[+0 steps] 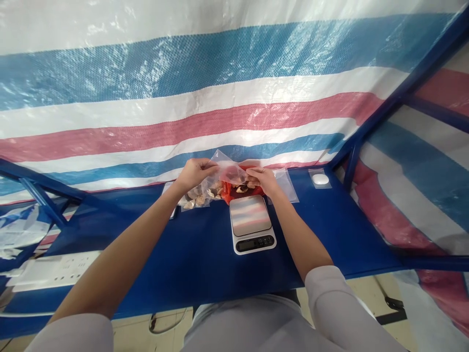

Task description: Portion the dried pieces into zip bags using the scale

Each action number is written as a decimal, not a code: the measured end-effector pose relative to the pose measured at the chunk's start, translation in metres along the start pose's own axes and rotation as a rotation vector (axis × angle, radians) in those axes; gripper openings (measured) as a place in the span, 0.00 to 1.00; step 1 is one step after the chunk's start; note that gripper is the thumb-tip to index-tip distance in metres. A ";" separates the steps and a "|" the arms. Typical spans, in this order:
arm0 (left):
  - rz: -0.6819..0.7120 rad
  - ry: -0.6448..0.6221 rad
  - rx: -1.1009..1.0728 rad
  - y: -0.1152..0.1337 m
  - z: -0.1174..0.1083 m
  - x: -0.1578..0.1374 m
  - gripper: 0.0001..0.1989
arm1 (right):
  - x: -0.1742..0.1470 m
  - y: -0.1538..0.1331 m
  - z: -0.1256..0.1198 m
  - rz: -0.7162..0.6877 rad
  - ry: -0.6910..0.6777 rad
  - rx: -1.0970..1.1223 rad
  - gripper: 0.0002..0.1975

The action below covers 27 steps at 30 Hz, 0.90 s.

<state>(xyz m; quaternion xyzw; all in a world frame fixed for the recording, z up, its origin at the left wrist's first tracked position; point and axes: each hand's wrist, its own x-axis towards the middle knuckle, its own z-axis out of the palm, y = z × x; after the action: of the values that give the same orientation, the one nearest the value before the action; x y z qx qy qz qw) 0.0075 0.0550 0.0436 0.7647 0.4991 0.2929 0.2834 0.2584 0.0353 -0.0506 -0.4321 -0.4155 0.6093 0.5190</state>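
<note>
A clear plastic bag [227, 166] is stretched between my hands at the back of the blue table. My left hand [195, 173] pinches its left edge, thumb and forefinger pressed together. At the opposite edge, the fingers of my right hand [262, 179] are closed on the same bag. Just below it lies an open red plastic bag [226, 193] with dried brownish slices [242, 188] in it. Clear bags holding similar pale pieces [196, 199] rest under my left hand. In front of the red bag stands a white kitchen scale [252, 222], nothing on its plate.
Flat clear bags [287, 186] lie right of my right hand. A white mouse-shaped object [320, 179] sits farther right on the table [344, 225]. A white power strip [58, 270] lies at the left. Striped sheeting [205, 112] and blue frame bars [388, 105] enclose the table.
</note>
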 end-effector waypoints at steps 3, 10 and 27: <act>-0.006 0.012 -0.089 0.003 0.001 -0.002 0.21 | -0.003 -0.006 0.005 0.004 0.019 0.039 0.23; -0.044 0.133 -0.304 0.003 0.014 -0.016 0.20 | -0.020 -0.013 0.011 -0.085 0.150 0.091 0.25; -0.310 0.309 -1.007 -0.001 0.094 -0.078 0.24 | -0.069 0.002 0.001 -0.240 0.108 -0.217 0.19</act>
<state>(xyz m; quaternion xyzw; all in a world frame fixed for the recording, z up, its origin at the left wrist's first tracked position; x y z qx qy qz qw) 0.0496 -0.0309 -0.0323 0.4003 0.4396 0.5593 0.5777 0.2630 -0.0333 -0.0456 -0.4648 -0.4990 0.4706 0.5599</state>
